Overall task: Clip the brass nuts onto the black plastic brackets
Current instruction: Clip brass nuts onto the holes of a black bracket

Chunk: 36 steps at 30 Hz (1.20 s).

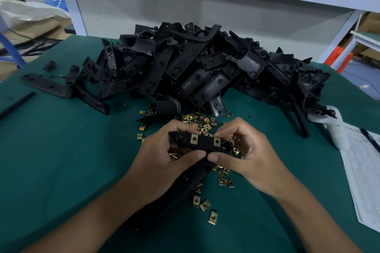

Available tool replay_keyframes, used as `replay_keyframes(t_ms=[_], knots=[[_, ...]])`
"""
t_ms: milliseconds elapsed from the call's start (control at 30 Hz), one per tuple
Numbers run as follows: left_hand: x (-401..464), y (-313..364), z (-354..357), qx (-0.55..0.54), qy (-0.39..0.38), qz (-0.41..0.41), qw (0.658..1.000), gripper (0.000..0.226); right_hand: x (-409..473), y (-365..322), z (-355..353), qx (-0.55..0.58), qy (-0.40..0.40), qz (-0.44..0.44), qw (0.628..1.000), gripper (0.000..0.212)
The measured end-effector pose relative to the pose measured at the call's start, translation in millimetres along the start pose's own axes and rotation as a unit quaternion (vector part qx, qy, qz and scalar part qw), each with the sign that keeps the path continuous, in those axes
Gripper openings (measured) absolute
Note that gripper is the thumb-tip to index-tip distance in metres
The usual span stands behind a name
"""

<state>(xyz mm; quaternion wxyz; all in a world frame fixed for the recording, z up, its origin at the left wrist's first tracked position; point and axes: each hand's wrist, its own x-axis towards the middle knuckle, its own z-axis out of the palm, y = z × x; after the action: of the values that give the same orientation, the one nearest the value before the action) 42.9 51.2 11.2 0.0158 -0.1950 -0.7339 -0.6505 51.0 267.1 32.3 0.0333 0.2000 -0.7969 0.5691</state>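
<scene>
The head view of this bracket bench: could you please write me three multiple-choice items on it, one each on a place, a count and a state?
1. Where is the pile of black brackets?
A. behind the hands
B. on the paper sheet
C. nearest the camera

2. How many brass nuts show on the held bracket?
A. none
B. two
C. five

3. How is the held bracket supported?
A. flat on the mat
B. left hand only
C. both hands

Answers:
1 A, the pile lies beyond the hands on the green mat.
2 B, two brass nuts sit along its strip.
3 C, left hand and right hand each pinch an end.
</scene>
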Motion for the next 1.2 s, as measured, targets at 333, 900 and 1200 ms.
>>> replay_keyframes(t_ms=[333,900,1200], knots=[[-2.8,-0.4,-0.3,-0.008,-0.007,0.020,1.000,0.027,-0.1,-1.8,-1.0,-0.006,-0.008,-0.016,1.000,0.024],[-15.9,99.3,129.0,0.067,-0.135,0.248,0.957,0.026,-165.4,-89.5,-89.3,-0.220,0.292,-0.068,0.928,0.029],[-66.3,139.2,301.6,-0.008,-0.256,0.316,0.914,0.026,-344.3,-135.8,-137.1,-0.399,0.451,0.069,0.795,0.030]])
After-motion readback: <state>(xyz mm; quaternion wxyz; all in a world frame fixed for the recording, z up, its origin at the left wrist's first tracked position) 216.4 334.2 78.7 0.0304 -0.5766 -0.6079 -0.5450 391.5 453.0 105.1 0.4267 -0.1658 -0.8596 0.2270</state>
